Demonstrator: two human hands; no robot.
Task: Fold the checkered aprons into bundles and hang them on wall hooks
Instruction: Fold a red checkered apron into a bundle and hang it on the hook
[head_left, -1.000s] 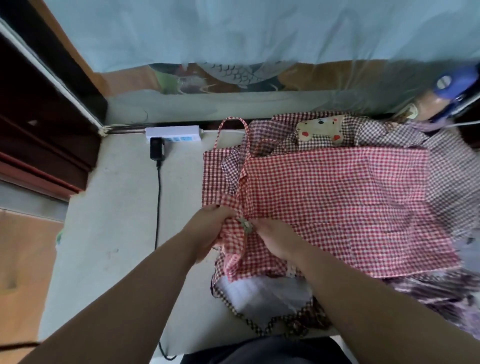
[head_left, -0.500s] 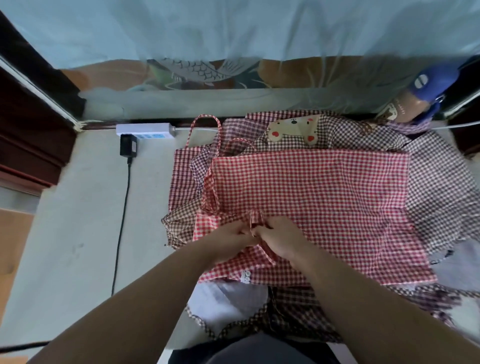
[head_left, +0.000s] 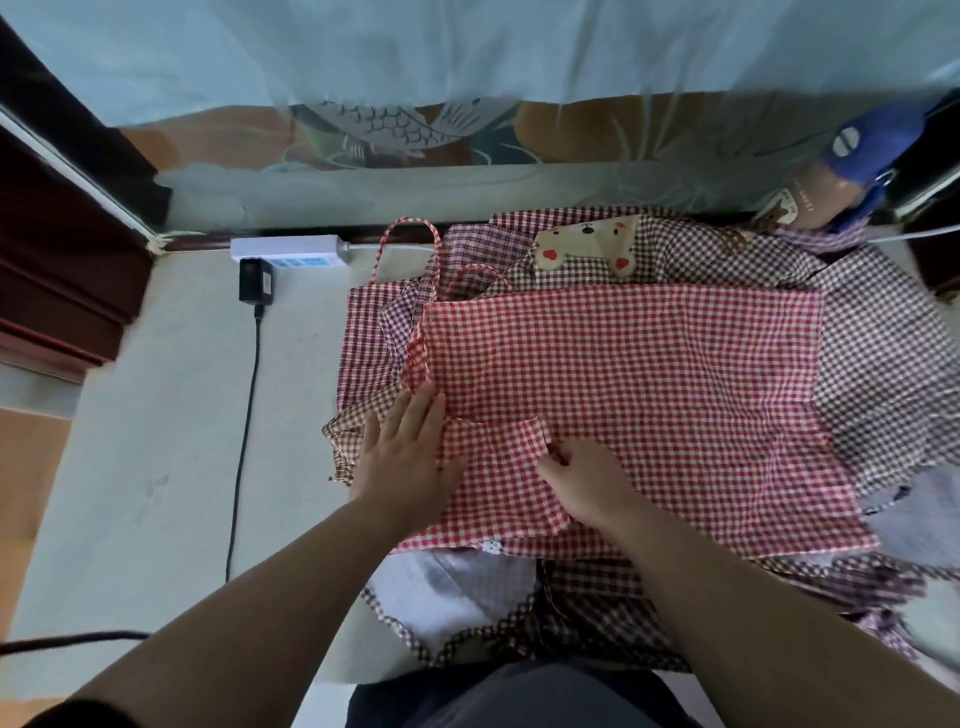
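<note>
While the left hand (head_left: 410, 452) presses flat and the right hand (head_left: 587, 483) pinches a fold, the red checkered apron (head_left: 649, 389) lies beneath them on the bench (head_left: 130, 415), apparently part-folded, not yet bundled or hung.

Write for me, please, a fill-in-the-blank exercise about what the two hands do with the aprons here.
1. The right hand pinches a fold of the ____ checkered apron.
2. The left hand presses on that apron, its fingers not curled but ____.
3. The black adapter is plugged into the ____ power strip.
Missing words: red; straight; white.
</note>
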